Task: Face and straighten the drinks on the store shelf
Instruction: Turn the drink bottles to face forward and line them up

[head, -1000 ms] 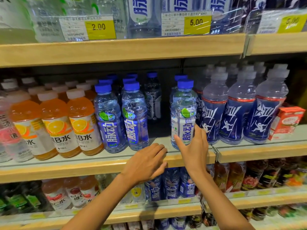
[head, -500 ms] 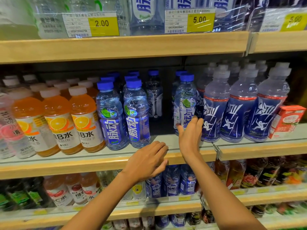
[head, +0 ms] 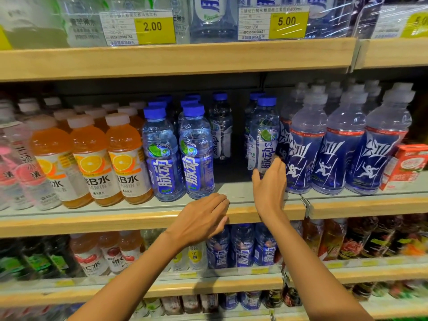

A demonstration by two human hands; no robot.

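Observation:
On the middle shelf point(head: 129, 218) stand rows of drinks. A blue-capped bottle with a white and blue label point(head: 264, 135) stands back from the front edge, its label turned a little to the right. My right hand point(head: 269, 188) reaches to its base with straight fingers touching the lower front. Two blue-labelled bottles of the same brand point(head: 178, 154) stand at the front, left of a gap. My left hand point(head: 201, 220) rests loosely on the shelf's front edge and holds nothing.
Orange vitamin drinks point(head: 90, 158) fill the left, pale pink ones point(head: 14, 167) the far left. Dark blue sports bottles point(head: 335, 147) and a red carton point(head: 405, 167) stand to the right. A darker bottle point(head: 221, 128) sits deep in the gap. Price tags point(head: 273, 22) hang above; more drinks below.
The white-labelled bottle has gone back from the shelf's front edge, pushed by my right hand, which now reaches further in. My left hand has stayed on the edge.

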